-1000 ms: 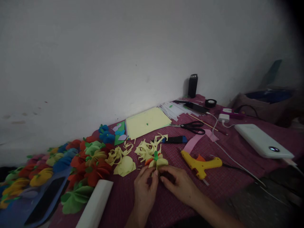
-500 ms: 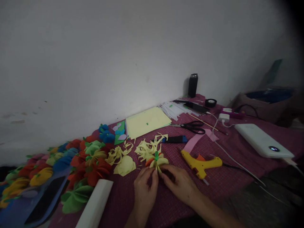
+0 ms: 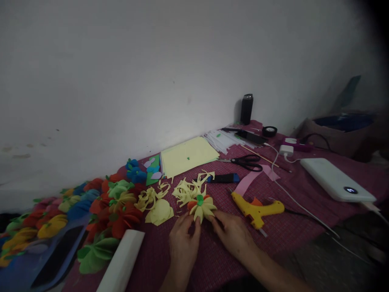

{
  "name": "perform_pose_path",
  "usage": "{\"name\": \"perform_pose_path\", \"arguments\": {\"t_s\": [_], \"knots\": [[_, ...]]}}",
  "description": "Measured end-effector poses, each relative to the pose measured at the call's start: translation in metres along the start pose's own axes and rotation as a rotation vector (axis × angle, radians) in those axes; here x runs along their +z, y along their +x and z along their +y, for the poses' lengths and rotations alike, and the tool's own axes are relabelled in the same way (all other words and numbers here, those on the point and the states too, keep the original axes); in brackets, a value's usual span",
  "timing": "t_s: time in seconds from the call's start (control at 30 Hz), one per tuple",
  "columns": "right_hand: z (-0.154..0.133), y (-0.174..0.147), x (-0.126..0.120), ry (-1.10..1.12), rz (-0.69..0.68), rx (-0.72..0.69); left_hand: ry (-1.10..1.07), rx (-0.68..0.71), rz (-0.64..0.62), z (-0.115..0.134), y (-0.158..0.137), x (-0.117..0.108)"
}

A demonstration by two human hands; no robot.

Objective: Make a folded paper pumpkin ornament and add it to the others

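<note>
A pale yellow and orange paper flower (image 3: 204, 210) with a green piece at its centre lies before me. My left hand (image 3: 184, 239) pinches its near left edge between thumb and fingers. On the right side, my right hand (image 3: 234, 235) grips the petals with closed fingertips. The flower's underside is hidden. Just beyond it are curled yellow paper scraps (image 3: 187, 191), and left of it a small stack of cut yellow petals (image 3: 160, 212). A yellow glue gun (image 3: 257, 209) rests to the right of my right hand.
Finished paper flowers (image 3: 124, 215) of many colours crowd the left side, beside a white roll (image 3: 123, 261). Farther back are yellow sheets (image 3: 190, 156), a cutter knife (image 3: 223, 178) and scissors (image 3: 244, 162). A power bank (image 3: 336, 180) with cables sits at right.
The flower has tipped so its petals and green centre face me more. My right hand has shifted slightly right along its edge; both hands still hold it.
</note>
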State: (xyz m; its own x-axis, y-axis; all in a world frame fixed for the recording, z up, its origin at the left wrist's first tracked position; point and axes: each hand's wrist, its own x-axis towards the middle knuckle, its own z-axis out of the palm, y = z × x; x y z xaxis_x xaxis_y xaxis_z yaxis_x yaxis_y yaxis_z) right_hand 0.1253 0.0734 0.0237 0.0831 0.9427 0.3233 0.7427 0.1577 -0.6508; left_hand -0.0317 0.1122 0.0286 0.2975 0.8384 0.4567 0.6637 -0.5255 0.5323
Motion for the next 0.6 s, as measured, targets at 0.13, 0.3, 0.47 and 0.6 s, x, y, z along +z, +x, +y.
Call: {"name": "perform_pose_path", "arguments": {"t_s": [0.13,0.3,0.47,0.6], "knots": [[0.003,-0.002,0.005,-0.087,-0.01,-0.014,-0.03,-0.012,-0.019,-0.001,0.0,-0.001],[0.001,-0.001,0.002,-0.066,-0.037,-0.019,-0.093,-0.085,-0.023,0.0,0.001,-0.003],[-0.003,-0.002,-0.005,0.145,-0.001,-0.04,-0.205,-0.267,-0.026,-0.002,0.007,-0.009],[0.002,-0.002,-0.002,0.133,0.05,-0.05,-0.247,-0.33,-0.009,-0.003,0.009,-0.012]]}}
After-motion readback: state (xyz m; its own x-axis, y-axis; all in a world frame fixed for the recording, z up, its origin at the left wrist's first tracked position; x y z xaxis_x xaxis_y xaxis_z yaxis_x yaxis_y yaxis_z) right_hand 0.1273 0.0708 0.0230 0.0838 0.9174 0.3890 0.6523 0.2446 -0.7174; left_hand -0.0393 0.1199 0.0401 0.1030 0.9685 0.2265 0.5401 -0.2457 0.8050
